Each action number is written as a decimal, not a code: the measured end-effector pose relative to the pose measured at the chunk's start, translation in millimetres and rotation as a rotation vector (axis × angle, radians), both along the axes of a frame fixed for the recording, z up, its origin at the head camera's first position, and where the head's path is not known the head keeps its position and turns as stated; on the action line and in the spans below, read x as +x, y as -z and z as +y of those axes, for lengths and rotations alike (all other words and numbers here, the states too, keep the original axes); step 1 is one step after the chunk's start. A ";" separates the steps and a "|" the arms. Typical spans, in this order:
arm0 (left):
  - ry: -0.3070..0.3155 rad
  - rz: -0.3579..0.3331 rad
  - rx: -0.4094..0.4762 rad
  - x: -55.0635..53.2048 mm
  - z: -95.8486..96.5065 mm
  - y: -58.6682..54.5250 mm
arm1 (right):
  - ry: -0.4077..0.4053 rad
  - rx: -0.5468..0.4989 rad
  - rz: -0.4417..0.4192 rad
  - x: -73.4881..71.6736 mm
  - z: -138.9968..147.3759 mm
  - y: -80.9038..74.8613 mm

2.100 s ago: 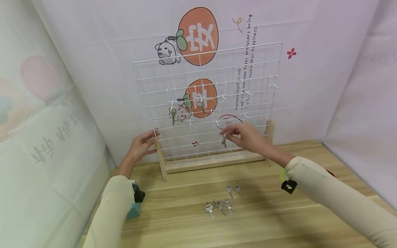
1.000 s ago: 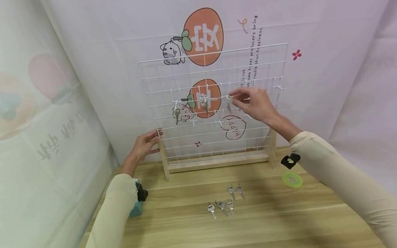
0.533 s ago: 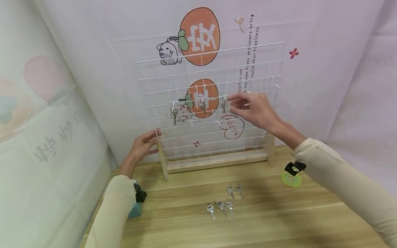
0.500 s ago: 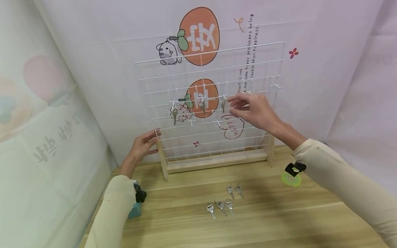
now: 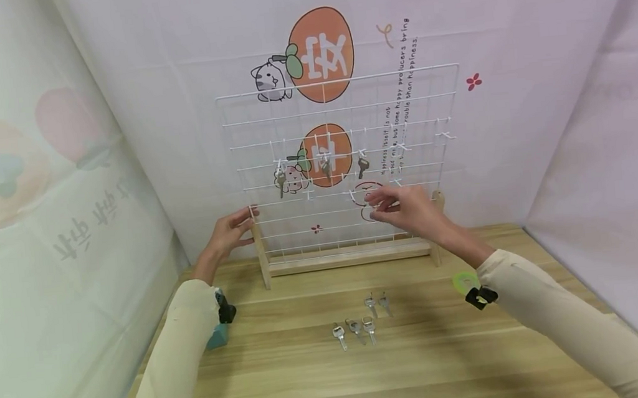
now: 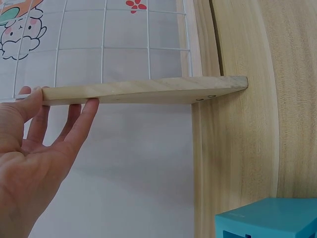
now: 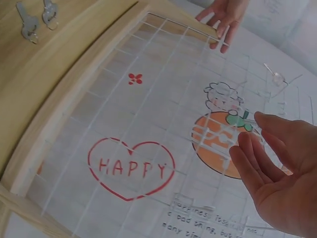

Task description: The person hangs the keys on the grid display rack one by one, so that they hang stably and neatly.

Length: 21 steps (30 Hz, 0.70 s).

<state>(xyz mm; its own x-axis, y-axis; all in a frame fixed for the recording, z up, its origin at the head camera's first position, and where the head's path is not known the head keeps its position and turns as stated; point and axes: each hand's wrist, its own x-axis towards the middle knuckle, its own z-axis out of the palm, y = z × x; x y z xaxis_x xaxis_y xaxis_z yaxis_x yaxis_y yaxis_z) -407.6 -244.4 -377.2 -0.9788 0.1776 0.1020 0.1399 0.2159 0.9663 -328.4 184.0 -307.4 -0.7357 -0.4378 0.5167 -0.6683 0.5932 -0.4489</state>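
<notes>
A white wire grid rack (image 5: 338,81) stands upright in a wooden base (image 5: 346,261). My left hand (image 5: 226,235) grips the top of its left wooden post (image 6: 143,91), thumb on one edge and fingertips against the side. Three keys hang in a row from hooks on the grid: a left key (image 5: 280,180), a middle key (image 5: 326,169) and a right key (image 5: 363,167). Below the right key, my right hand (image 5: 410,212) is in front of the grid with fingers relaxed, holding nothing. In the right wrist view, thumb and fingers are apart.
Several loose keys (image 5: 369,326) lie on the wooden table (image 5: 311,387). A teal box (image 6: 267,218) sits by the left forearm, a yellow-green disc (image 5: 463,281) near the right wrist. More white hooks (image 5: 402,147) project from the grid. Printed cloth walls surround the table.
My right hand carried a key up to the third hook, let it go there, and has since dropped lower. The left hand has stayed on the post.
</notes>
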 end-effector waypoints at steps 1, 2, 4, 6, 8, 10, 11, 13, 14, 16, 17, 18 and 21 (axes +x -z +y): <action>0.000 -0.002 0.002 -0.2 -0.1 0.0 | -0.008 0.001 -0.015 -0.1 -0.3 3.5; 0.001 -0.003 0.003 -0.4 0.0 -0.1 | -0.018 -0.001 -0.026 -0.5 -0.6 7.0; 0.003 -0.006 0.005 -0.5 -0.1 -0.2 | -0.039 -0.007 -0.050 -1.1 -1.5 13.8; 0.004 -0.003 0.004 -0.6 0.0 -0.3 | -0.053 -0.013 -0.067 -1.5 -2.0 20.4; 0.004 -0.002 0.000 -0.2 0.3 -0.1 | -0.062 -0.003 -0.061 -1.9 -1.8 27.4; 0.006 0.001 -0.003 0.0 0.6 0.2 | -0.068 0.014 -0.051 -2.3 -1.1 35.1; 0.007 0.002 -0.004 -0.2 0.6 0.3 | -0.071 0.021 -0.050 -2.3 -0.8 38.7; 0.009 0.002 -0.005 -0.3 0.7 0.5 | -0.077 0.034 -0.058 -2.3 0.0 46.5; 0.008 0.002 -0.003 -0.5 0.5 0.5 | -0.081 0.036 -0.068 -2.3 0.4 50.4; 0.007 0.002 -0.001 -0.9 0.4 0.5 | -0.087 0.036 -0.093 -2.6 0.9 58.3; 0.006 0.003 0.000 -1.0 0.4 0.5 | -0.093 0.035 -0.101 -2.9 1.2 62.3; 0.005 0.002 0.003 -1.0 0.5 0.4 | -0.097 0.035 -0.105 -3.4 1.6 66.5; 0.001 0.001 0.010 -0.9 0.8 0.5 | -0.111 0.034 -0.111 -5.2 3.2 79.6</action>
